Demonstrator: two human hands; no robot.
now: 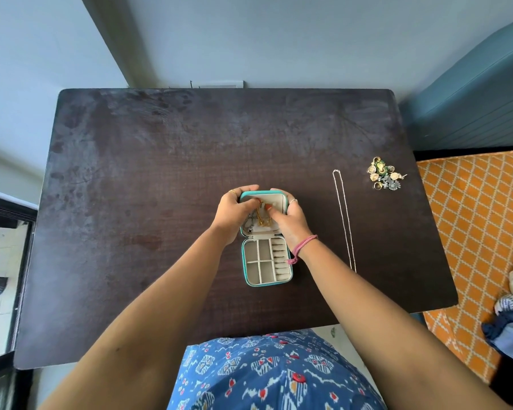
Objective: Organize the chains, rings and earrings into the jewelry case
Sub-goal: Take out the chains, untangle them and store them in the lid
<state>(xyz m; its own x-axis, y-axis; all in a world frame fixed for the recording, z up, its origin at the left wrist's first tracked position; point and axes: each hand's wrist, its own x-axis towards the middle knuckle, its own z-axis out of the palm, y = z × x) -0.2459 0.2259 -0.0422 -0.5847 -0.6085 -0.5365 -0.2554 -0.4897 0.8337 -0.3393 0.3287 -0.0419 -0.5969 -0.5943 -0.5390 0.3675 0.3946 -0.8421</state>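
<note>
Teal-edged jewelry case (267,263) lies open on the counter (160,161); both hands (234,214) (289,218) pinch a gold chain (262,218) into its lid. Right of the case, a silver chain (345,220) and the ring-and-earring heap (385,173) wait; its tray compartments look unfilled.

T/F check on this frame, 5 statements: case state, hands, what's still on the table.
1. The jewelry case lies open on the table. True.
2. Both hands work at the lid half, left hand and right hand. True.
3. The silver chain is already in the case. False: it lies stretched out on the table to the right of the case.
4. The pile of rings and earrings sits to the left of the case. False: it is near the table's far right edge.
5. Gold chains hang in the lid half. True.
</note>
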